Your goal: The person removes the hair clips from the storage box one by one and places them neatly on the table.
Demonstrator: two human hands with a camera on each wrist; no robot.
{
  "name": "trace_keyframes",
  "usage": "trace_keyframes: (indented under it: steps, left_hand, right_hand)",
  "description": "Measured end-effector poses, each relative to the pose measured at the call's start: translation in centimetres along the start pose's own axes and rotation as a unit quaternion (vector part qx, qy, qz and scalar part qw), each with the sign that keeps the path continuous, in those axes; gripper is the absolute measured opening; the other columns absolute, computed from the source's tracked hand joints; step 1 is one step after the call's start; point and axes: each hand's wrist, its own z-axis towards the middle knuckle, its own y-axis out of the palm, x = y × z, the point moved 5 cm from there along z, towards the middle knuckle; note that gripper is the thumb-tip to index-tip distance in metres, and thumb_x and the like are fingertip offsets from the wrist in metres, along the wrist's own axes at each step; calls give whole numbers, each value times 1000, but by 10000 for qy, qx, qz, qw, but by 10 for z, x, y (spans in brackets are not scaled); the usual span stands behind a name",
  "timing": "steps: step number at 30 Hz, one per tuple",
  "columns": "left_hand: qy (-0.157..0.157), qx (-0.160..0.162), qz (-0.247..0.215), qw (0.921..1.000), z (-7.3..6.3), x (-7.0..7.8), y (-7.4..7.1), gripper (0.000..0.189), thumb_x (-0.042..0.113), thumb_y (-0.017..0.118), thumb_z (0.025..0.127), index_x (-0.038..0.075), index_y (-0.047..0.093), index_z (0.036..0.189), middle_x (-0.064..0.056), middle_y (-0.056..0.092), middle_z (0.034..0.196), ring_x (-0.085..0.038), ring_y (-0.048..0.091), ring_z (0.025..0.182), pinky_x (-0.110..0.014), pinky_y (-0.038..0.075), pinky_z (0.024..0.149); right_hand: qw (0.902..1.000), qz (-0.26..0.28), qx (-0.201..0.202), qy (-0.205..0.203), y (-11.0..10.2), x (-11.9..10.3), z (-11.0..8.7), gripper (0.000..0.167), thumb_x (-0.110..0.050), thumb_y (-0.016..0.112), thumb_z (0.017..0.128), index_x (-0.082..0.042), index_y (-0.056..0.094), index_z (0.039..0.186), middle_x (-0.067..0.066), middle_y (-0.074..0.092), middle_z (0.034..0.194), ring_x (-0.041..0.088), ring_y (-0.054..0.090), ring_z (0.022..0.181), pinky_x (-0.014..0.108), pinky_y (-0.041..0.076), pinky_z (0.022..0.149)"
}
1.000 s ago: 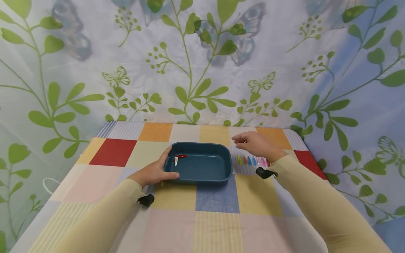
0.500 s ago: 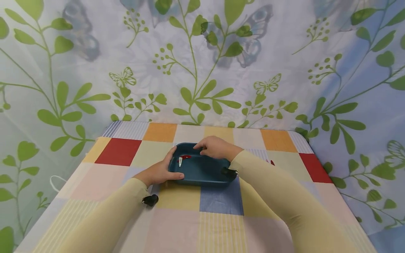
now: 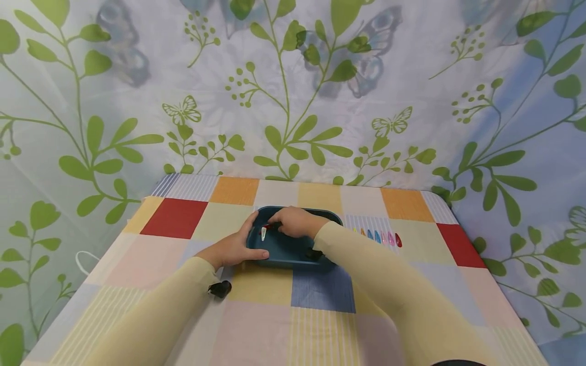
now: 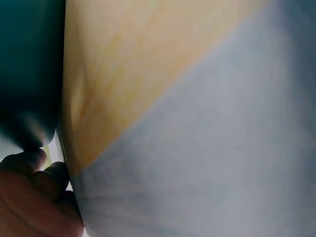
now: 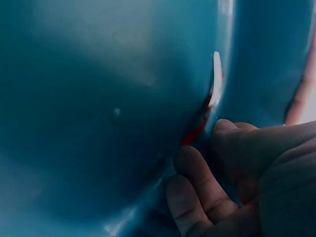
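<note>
A dark blue rectangular tray (image 3: 284, 264) stands on the table. My left hand (image 3: 230, 248) grips its left end, thumb over the near rim and fingers along the left wall. My right hand (image 3: 296, 222) reaches into the tray from the right. In the right wrist view a white hair clip (image 5: 216, 79) and red hair clip (image 5: 196, 133) lie by the tray's wall, partly overlapping. My right index fingertip is at the red clip's end, with a gap between finger and thumb. In the left wrist view curled fingers (image 4: 37, 192) show beside the tray's outer wall.
Right of the tray, several coloured hair clips lie in a row, ending in a red hair clip (image 3: 398, 240). A patchwork cloth (image 3: 247, 330) covers the table. A leaf-patterned curtain (image 3: 220, 127) hangs behind it. A white cord (image 3: 81, 262) loops at the left edge.
My right hand has moved left from above the row of clips into the tray, down to the clips there. My left hand keeps its hold on the tray.
</note>
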Motion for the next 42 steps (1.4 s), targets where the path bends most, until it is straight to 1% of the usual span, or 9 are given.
trace_keyframes:
  steps: [5, 9, 12, 17, 25, 34, 37, 39, 42]
  left_hand:
    - [-36, -4, 62, 10000, -1, 0, 0, 123, 62, 78, 86, 39, -9, 168, -17, 21, 174, -42, 39, 149, -68, 33, 121]
    - [-74, 17, 23, 10000, -1, 2, -1, 123, 62, 79, 85, 40, -8, 168, -16, 26, 173, -41, 41, 147, -68, 34, 121]
    - [-90, 34, -6, 10000, 0, 3, -2, 122, 61, 80, 84, 42, -7, 168, -15, 29, 171, -40, 43, 146, -67, 36, 120]
    - [-63, 36, -2, 10000, 1, 4, -4, 123, 62, 80, 84, 41, -8, 168, -15, 28, 171, -40, 42, 147, -67, 36, 120]
    - [-130, -19, -55, 9999, 0, 2, -4, 123, 62, 79, 85, 40, -10, 168, -17, 28, 171, -42, 40, 147, -69, 35, 120]
    - [-56, -56, 15, 10000, 0, 3, -2, 125, 63, 79, 85, 38, -11, 168, -18, 23, 173, -43, 39, 149, -70, 34, 119]
    - [-36, -53, 32, 10000, -1, 3, -2, 124, 62, 79, 86, 37, -10, 168, -17, 19, 175, -42, 37, 152, -69, 33, 121]
    - [-19, -42, 24, 10000, -2, 4, -2, 123, 61, 79, 86, 37, -9, 169, -16, 18, 175, -42, 37, 152, -68, 33, 122]
    - [-5, -37, -12, 10000, -2, 3, 0, 122, 61, 79, 86, 37, -9, 169, -17, 20, 175, -42, 39, 151, -67, 34, 121]
  right_hand:
    - [9999, -58, -128, 30, 8, 1, 4, 40, -12, 61, 107, -17, 64, 146, 3, 66, 147, 23, 59, 139, 40, 45, 120]
    - [9998, -177, -5, 49, 9, 4, 5, 36, -14, 64, 105, -16, 69, 141, 2, 70, 141, 22, 63, 135, 39, 47, 118]
    - [9999, -37, 65, 86, 9, 7, 3, 35, -12, 66, 104, -16, 71, 138, 2, 72, 137, 21, 65, 132, 38, 49, 115]
    - [9995, 272, 110, 87, 8, 10, 1, 34, -9, 68, 102, -18, 74, 135, 0, 75, 131, 19, 68, 125, 37, 53, 110]
    - [9990, 430, 88, 13, 12, 11, 3, 34, -8, 69, 101, -17, 75, 133, 0, 76, 128, 17, 69, 121, 36, 55, 108]
    - [9984, 554, 47, 38, 15, 13, 1, 34, -10, 70, 101, -19, 76, 132, -1, 78, 113, 11, 67, 98, 34, 57, 97]
    - [9980, 628, 58, 10, 17, 15, 1, 34, -9, 70, 100, -19, 75, 133, -1, 78, 113, 9, 67, 94, 32, 57, 94]
    - [9980, 634, 63, 1, 18, 16, 2, 35, -9, 70, 100, -20, 75, 133, -2, 78, 112, 8, 65, 90, 30, 57, 91]
    - [9978, 667, 44, -3, 20, 18, 2, 37, -8, 70, 100, -21, 75, 134, -2, 76, 103, 8, 61, 82, 27, 54, 83]
